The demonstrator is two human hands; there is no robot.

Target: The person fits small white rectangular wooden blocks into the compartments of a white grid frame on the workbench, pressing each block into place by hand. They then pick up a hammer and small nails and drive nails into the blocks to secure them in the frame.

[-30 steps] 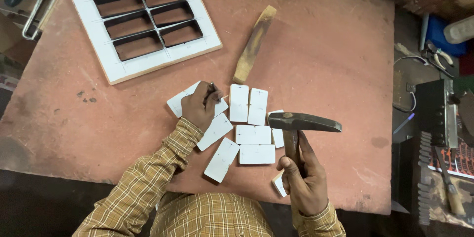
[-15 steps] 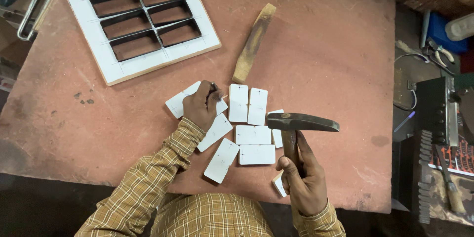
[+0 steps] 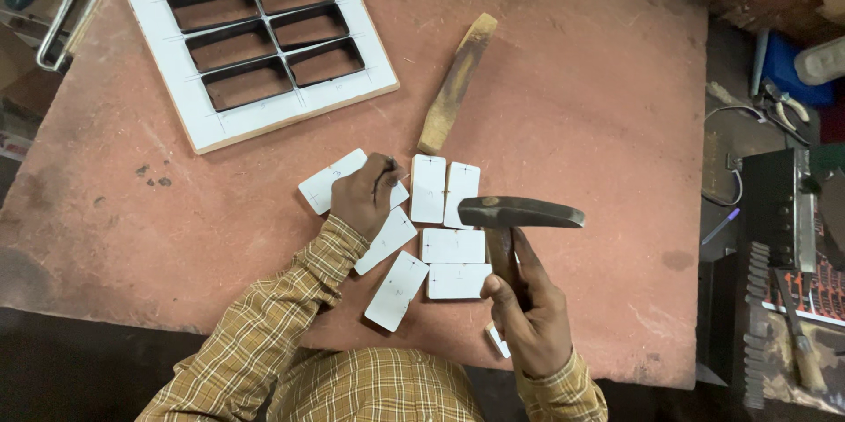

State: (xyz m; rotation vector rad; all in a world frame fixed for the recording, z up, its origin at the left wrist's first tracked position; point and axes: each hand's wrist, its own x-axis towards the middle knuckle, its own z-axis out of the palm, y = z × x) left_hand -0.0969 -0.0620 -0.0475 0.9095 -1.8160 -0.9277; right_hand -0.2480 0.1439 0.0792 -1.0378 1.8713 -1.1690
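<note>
Near the reddish worktable's (image 3: 572, 79) front edge, left hand (image 3: 363, 198) pinches a small dark punch onto white rectangular plastic plates (image 3: 453, 246). Right hand (image 3: 532, 316) grips low a head-heavy, wooden-handled steel hammer (image 3: 519, 212), raised above them.

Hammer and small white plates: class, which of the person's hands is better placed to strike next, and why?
The right hand. It grips the hammer, head raised above the white plates. The left hand is pinching something small, too small to identify, against a plate, so it looks occupied steadying.
</note>
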